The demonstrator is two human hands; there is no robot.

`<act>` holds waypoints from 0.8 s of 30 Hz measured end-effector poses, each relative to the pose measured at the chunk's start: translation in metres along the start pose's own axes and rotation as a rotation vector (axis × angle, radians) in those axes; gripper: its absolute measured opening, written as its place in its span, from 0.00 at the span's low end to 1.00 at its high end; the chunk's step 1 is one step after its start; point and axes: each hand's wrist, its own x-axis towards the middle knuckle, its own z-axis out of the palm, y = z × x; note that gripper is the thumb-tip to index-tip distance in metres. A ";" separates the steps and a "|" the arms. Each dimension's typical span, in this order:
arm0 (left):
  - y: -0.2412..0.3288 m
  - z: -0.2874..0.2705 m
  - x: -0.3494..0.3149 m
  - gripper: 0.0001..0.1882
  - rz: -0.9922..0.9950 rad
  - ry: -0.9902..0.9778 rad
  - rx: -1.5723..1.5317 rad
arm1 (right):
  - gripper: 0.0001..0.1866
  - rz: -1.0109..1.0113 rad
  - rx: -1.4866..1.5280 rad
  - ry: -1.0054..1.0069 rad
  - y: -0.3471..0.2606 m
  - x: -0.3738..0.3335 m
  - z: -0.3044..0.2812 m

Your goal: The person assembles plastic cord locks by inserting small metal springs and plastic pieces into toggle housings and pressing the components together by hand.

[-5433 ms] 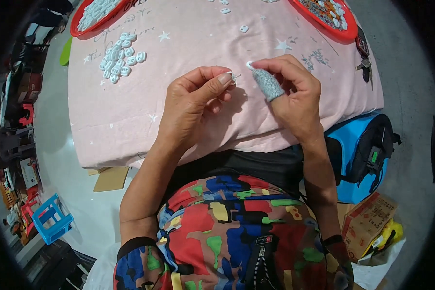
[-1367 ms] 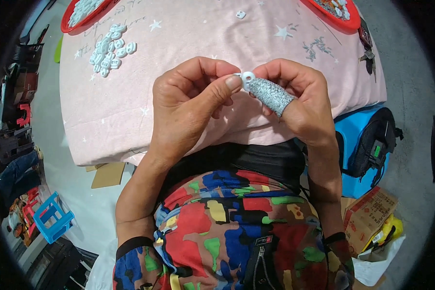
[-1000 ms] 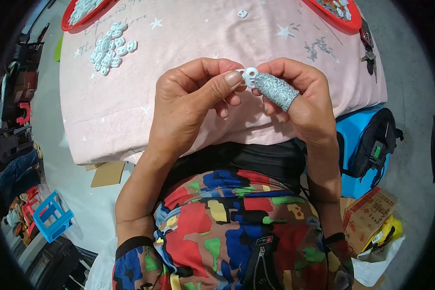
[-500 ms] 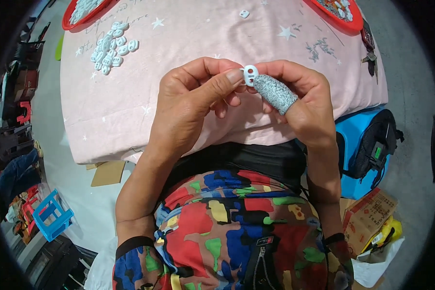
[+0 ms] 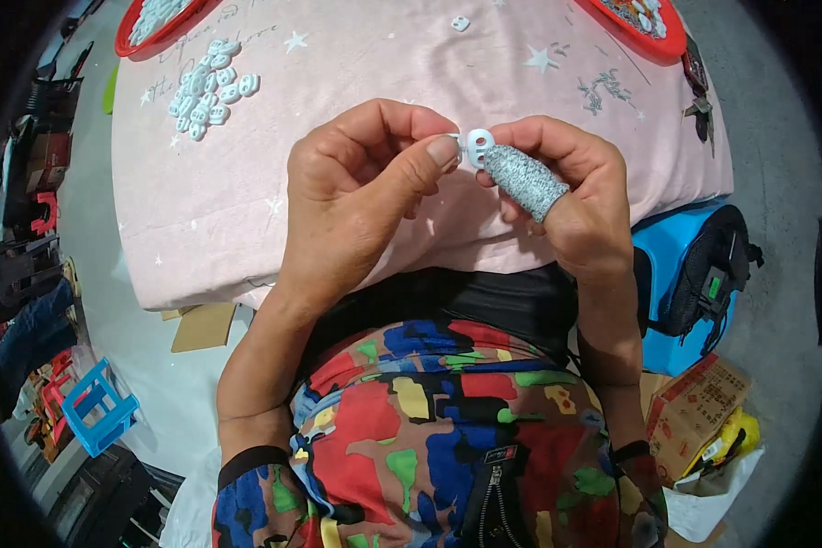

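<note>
My right hand (image 5: pixel 586 215) pinches a white two-hole cord lock piece (image 5: pixel 480 139) between thumb and finger, and a grey knitted sleeve (image 5: pixel 525 183) covers that thumb. Just left of it, my left hand (image 5: pixel 347 201) pinches a small white part, mostly hidden by the thumb and fingertip. A narrow gap shows between the two parts; whether something bridges it I cannot tell. Both hands are raised over the table's near half. Beyond my left hand lies a pile of white cord locks (image 5: pixel 212 89), and a single one (image 5: pixel 460 24) sits at the far middle.
The table wears a pink star-patterned cloth (image 5: pixel 192 210). Small grey springs (image 5: pixel 603 89) lie at the right. Red bowls hold white pieces at the far left (image 5: pixel 121 44) and mixed small parts at the far right (image 5: pixel 674 47). Keys (image 5: pixel 700 108) hang by the right edge.
The two white parts have moved slightly apart. My left hand has shifted a little left, and the cord lock piece in my right hand a little right.
</note>
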 end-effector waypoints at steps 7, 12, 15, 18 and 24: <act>0.003 -0.003 0.002 0.07 -0.028 -0.025 -0.007 | 0.15 0.019 -0.008 -0.020 0.001 0.002 -0.003; 0.001 -0.002 0.002 0.08 -0.079 0.005 -0.032 | 0.15 0.014 -0.064 -0.041 0.003 0.004 -0.004; 0.000 -0.002 0.002 0.09 -0.085 0.020 0.016 | 0.14 0.014 -0.044 -0.025 0.002 0.005 -0.001; -0.003 -0.002 0.003 0.08 -0.119 0.008 -0.078 | 0.14 0.037 -0.040 -0.038 0.002 0.007 -0.002; -0.004 0.001 0.005 0.11 -0.151 0.029 -0.153 | 0.13 0.026 -0.022 -0.038 0.005 0.009 -0.001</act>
